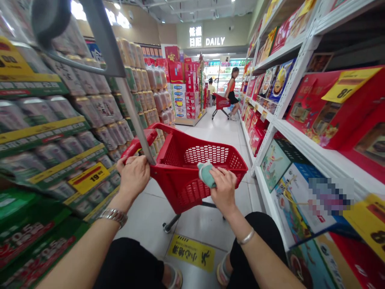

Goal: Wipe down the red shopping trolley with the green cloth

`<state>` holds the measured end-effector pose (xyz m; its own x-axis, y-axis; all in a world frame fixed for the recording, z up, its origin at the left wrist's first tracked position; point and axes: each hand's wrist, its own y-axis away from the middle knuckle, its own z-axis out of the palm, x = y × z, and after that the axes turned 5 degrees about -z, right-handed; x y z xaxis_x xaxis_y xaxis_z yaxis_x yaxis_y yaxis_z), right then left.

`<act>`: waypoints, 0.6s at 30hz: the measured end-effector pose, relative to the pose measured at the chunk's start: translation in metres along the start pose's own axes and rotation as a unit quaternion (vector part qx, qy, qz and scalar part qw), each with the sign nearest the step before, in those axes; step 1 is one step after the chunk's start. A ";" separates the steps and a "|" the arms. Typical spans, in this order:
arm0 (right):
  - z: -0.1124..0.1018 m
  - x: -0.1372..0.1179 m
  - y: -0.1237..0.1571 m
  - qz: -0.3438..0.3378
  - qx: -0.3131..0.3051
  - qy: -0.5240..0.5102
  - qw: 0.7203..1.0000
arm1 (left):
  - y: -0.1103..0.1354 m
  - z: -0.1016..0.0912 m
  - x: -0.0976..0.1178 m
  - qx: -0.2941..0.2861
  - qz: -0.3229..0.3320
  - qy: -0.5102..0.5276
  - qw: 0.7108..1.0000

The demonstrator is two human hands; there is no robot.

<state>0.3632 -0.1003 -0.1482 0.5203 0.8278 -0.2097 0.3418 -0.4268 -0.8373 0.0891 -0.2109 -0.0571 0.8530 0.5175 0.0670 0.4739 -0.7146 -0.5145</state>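
Left hand [134,174] closed round red cart [180,168] handle beside grey pole [132,104]; right hand [224,188] clutches teal cloth [206,173] on rim. Aisle ahead: second cart [221,102] (person [232,90] beside it), shelves [300,140] flanking.

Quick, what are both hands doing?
Left hand: closed on the red cart handle.
Right hand: closed, holding a teal cloth.

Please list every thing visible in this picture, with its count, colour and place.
shopping cart: one, red, mid-aisle ahead.
cloth: one, teal, on the cart's rim.
cans: many, silvery, left shelves.
boxes: many, mostly red, right shelves.
price tags: several, yellow, shelf edges.
floor sticker: one, yellow, between the feet.
far cart: one, red, aisle end.
people: two, aisle end.
left hand: one, gripping the handle.
right hand: one, holding the cloth.
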 end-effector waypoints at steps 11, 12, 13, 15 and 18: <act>0.018 -0.064 -0.011 -0.123 0.043 -0.047 0.990 | 0.059 -0.015 0.055 0.124 0.090 -0.018 0.988; 0.015 -0.058 -0.006 -0.129 0.052 -0.042 0.989 | 0.062 -0.017 0.056 0.122 0.088 -0.021 0.988; 0.012 -0.050 0.000 -0.135 0.057 -0.035 0.989 | 0.064 -0.019 0.056 0.120 0.086 -0.023 0.989; 0.004 -0.032 0.010 -0.142 0.061 -0.015 0.988 | 0.068 -0.023 0.056 0.114 0.085 -0.026 0.989; -0.008 0.003 0.024 -0.143 0.055 0.023 0.988 | 0.073 -0.029 0.053 0.089 0.084 -0.019 0.992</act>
<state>0.3793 -0.1108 -0.1653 0.4506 0.8904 0.0643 0.3939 -0.1337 -0.9094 0.1755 -0.2498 -0.0661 0.9065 0.4175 -0.0626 0.2767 -0.6997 -0.6586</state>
